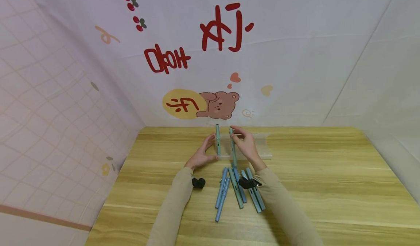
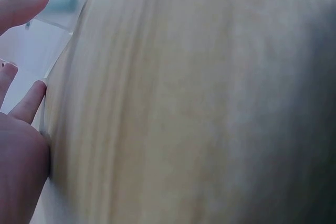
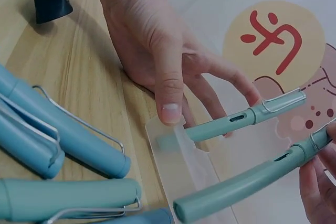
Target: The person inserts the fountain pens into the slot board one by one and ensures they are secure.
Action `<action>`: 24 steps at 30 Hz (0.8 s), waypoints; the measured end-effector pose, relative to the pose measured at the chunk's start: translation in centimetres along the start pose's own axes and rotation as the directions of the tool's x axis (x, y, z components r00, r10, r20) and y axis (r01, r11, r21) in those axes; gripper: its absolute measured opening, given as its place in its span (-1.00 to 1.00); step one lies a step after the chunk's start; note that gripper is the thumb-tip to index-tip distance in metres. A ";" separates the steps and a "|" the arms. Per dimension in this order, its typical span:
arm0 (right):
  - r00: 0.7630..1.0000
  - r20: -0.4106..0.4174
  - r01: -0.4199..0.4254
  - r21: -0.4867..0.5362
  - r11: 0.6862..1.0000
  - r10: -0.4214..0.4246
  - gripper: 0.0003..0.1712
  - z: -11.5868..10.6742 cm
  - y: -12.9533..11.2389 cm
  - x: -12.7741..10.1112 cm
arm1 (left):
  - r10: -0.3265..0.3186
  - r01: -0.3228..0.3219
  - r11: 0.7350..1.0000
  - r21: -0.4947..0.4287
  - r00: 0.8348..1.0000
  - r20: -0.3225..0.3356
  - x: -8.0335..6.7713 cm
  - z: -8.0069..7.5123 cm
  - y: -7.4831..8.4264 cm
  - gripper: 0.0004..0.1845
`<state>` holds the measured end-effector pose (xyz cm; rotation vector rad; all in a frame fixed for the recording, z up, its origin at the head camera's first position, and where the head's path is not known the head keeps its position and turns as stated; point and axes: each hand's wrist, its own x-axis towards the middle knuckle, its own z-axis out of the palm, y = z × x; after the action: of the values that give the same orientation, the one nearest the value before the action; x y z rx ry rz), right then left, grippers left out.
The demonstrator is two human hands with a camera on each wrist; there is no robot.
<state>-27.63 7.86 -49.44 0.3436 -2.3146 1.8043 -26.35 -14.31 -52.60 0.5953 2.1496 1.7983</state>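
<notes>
Pen in the right hand is a pale green one with a wire clip; in the head view its long axis runs nearly straight away from the person, leaning slightly, its clip end up toward the wall and its lower end down at the near edge of the clear plastic holder. In the right wrist view the same pen lies aslant, blunt end toward the holder's clear front lip and clip end pinched between the right hand's fingertips at the frame's edge. A second green pen stands beside it to the left, already seated in the holder, roughly parallel and a little apart, clip end up. The left hand rests on the tabletop with fingers relaxed and spread, its thumb pressing down on the holder's front lip just beside the seated pen; it grips nothing. The left wrist view is blurred and shows only fingers against clear plastic and wood grain. Both forearms, in beige sleeves, reach forward from the near edge. Between them, nearer the person, a loose cluster of blue and green pens lies flat, mostly pointing away from the person and fanned slightly.
</notes>
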 end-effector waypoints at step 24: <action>0.993 -0.078 0.099 0.169 0.981 -0.086 -0.62 1.3 -2.2 1.4 | -0.017 0.017 1.000 0.026 1.000 -0.008 0.2 0.0 -0.3 0.02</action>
<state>-28.29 6.02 -47.32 0.3995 -2.0654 1.9432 -26.60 -14.28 -52.86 0.5753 2.1800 1.7690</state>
